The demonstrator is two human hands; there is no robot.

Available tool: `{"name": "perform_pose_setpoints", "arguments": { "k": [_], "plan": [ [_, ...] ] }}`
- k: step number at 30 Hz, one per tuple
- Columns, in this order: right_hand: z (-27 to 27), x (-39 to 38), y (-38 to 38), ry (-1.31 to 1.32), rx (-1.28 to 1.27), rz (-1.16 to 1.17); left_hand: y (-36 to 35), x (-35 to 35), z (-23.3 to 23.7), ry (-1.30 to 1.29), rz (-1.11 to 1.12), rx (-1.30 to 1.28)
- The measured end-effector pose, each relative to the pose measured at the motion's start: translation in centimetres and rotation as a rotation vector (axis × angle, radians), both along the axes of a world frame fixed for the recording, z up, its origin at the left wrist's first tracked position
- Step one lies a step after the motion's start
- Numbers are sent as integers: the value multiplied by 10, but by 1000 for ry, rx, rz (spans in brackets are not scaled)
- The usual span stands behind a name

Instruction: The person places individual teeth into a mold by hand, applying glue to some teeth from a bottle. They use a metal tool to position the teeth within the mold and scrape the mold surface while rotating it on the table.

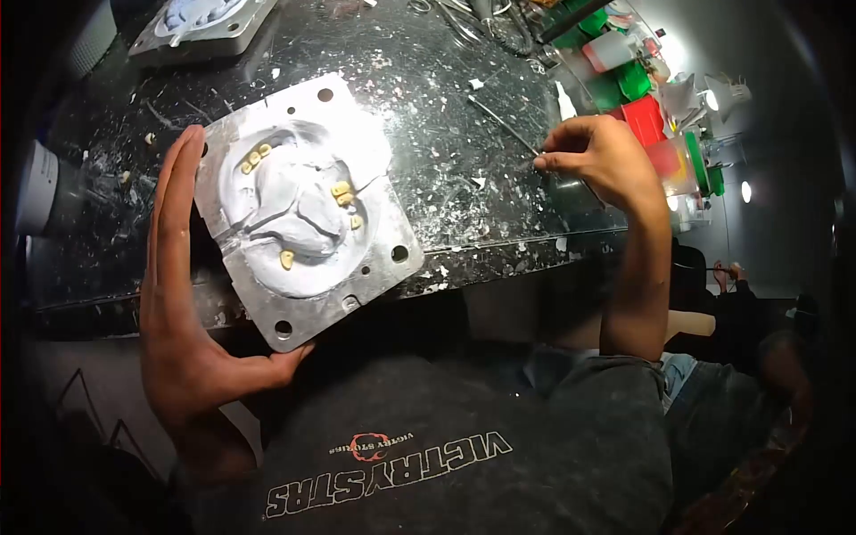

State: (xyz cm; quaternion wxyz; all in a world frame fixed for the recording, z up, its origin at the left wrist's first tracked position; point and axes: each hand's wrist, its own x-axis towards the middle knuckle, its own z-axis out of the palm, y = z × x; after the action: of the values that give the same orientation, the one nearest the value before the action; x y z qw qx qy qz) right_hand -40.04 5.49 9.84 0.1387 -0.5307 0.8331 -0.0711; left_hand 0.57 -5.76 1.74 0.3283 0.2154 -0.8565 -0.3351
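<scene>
My left hand (189,352) grips a square metal dental flask half (390,223) by its left side and lower edge, holding it tilted at the bench edge. White plaster (290,201) fills the flask's round hollow, with cracks or grooves across the middle. Small yellowish teeth sit in it: a short row (256,159) at the upper left, a group (343,193) at the right and a single tooth (286,259) at the bottom. My right hand (611,160), away to the right, pinches a thin metal dental instrument (504,123) whose tip points up and left over the bench.
Another flask half (242,34) with plaster lies at the back left. A white container (40,187) stands at the left edge. Plaster crumbs litter the black bench (428,143). At right are a red bin (644,122), a green-lidded jar (695,162) and another person (771,383).
</scene>
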Motion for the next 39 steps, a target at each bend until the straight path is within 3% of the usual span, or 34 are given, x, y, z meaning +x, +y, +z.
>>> {"name": "perform_pose_setpoints", "arguments": {
  "k": [8,10,11,12,16,19,23,39],
  "plan": [
    [-19,4,-5,39,5,188,-1,13,-11,33,17,-68],
    [-21,0,-6,-580,-151,102,3,13,-6,3,70,-77],
    [-16,6,-4,-726,-252,77,4,13,-4,-12,80,-69],
    [-24,12,-6,-900,-466,228,4,13,-4,-29,87,-60],
    [-32,72,-33,-1166,-704,625,2,14,-6,-30,79,-95],
    [-32,123,-51,-1091,-721,684,1,16,-8,-31,88,-94],
    [-31,145,-77,-465,-777,830,5,13,-4,-22,112,-37],
    [-36,150,-84,-252,-810,914,2,14,-5,-27,99,-83]
  ]
}}
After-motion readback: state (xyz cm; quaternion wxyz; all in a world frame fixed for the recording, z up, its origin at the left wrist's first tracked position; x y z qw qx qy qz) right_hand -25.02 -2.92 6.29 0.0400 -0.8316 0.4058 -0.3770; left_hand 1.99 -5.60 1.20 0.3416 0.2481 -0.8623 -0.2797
